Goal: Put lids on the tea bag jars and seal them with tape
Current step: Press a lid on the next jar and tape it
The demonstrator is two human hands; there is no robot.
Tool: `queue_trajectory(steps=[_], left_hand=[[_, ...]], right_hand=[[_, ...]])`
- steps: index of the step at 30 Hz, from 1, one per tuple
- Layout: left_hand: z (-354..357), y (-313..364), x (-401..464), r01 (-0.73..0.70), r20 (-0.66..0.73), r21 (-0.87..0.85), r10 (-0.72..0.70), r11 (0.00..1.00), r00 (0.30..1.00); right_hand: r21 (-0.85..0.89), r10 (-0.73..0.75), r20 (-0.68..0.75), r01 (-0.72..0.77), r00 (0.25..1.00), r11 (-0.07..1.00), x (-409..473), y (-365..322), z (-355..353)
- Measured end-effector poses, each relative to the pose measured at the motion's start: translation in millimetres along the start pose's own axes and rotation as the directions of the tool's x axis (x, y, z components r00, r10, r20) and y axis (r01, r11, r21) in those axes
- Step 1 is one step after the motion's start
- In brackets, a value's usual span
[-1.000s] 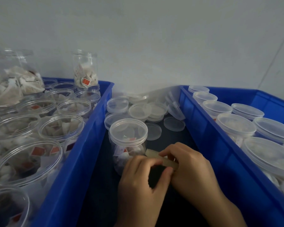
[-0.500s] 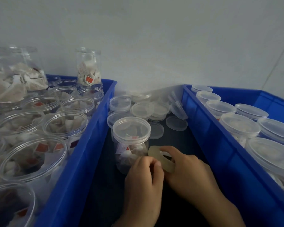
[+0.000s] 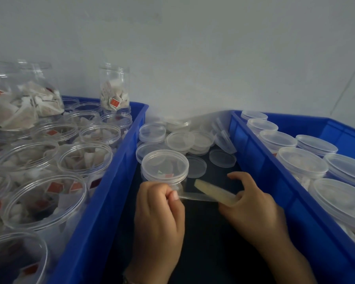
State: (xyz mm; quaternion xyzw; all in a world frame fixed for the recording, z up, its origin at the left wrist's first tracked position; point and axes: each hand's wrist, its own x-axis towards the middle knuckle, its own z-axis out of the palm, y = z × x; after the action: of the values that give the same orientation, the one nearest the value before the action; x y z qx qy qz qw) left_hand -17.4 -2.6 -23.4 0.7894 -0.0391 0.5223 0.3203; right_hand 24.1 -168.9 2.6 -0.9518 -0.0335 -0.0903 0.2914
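Observation:
A clear jar of tea bags point(image 3: 164, 171) with a lid on stands on the dark surface between two blue crates. My left hand point(image 3: 159, 214) pinches the free end of a clear tape strip point(image 3: 195, 196) just below the jar. My right hand point(image 3: 252, 210) grips the yellowish tape roll point(image 3: 213, 191) to the right of the jar, with the strip stretched between both hands. Loose clear lids point(image 3: 178, 140) lie in a pile behind the jar.
The left blue crate point(image 3: 111, 181) holds several open jars of tea bags point(image 3: 84, 158). The right blue crate point(image 3: 275, 181) holds several lidded jars point(image 3: 301, 162). A grey wall closes off the back.
My hands have drawn apart: the left has pulled a strip of tape out leftwards toward the jar, while the right holds the roll further right.

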Motion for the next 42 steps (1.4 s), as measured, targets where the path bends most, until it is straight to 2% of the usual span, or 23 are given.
queue_trajectory(steps=[3, 5, 7, 9, 12, 17, 33, 37, 40, 42], left_hand=[[1, -4, 2, 0.040, -0.056, 0.075, -0.036, 0.996, 0.998], [4, -8, -1, 0.081, -0.095, 0.162, -0.066, 0.984, 0.993], [6, -11, -2, 0.150, -0.118, 0.180, -0.130, 0.972, 0.985], [8, -13, -3, 0.216, -0.113, 0.162, -0.199, 0.963, 0.973], [9, -16, -4, 0.273, -0.107, 0.132, -0.260, 0.953, 0.960], [9, -16, -3, 0.294, -0.160, 0.052, -0.282, 0.954, 0.946], [15, -23, -2, 0.352, -0.148, 0.010, -0.347, 0.936, 0.926], [16, -25, -5, 0.348, -0.143, -0.011, -0.346, 0.937, 0.927], [17, -25, -6, 0.435, -0.156, -0.082, -0.442, 0.897, 0.883], [17, -25, -6, 0.447, -0.153, -0.092, -0.456, 0.890, 0.877]], right_hand=[[-0.103, -0.104, -0.264, 0.079, 0.959, 0.991, -2, -3, 12], [-0.156, -0.239, -0.393, 0.192, 0.888, 0.969, -2, -3, 21], [-0.203, -0.335, -0.495, 0.268, 0.802, 0.942, 0, -4, 29], [-0.227, -0.359, -0.545, 0.278, 0.758, 0.933, 3, -6, 36], [-0.226, -0.338, -0.576, 0.253, 0.744, 0.941, 7, -10, 42], [-0.232, -0.370, -0.630, 0.289, 0.683, 0.929, 11, -15, 44], [-0.155, -0.315, -0.597, 0.279, 0.738, 0.948, 10, -18, 46], [-0.069, -0.238, -0.577, 0.243, 0.781, 0.968, 10, -21, 44], [-0.028, -0.206, -0.560, 0.229, 0.802, 0.973, 8, -23, 44], [-0.024, -0.202, -0.551, 0.226, 0.810, 0.974, 7, -24, 44]])
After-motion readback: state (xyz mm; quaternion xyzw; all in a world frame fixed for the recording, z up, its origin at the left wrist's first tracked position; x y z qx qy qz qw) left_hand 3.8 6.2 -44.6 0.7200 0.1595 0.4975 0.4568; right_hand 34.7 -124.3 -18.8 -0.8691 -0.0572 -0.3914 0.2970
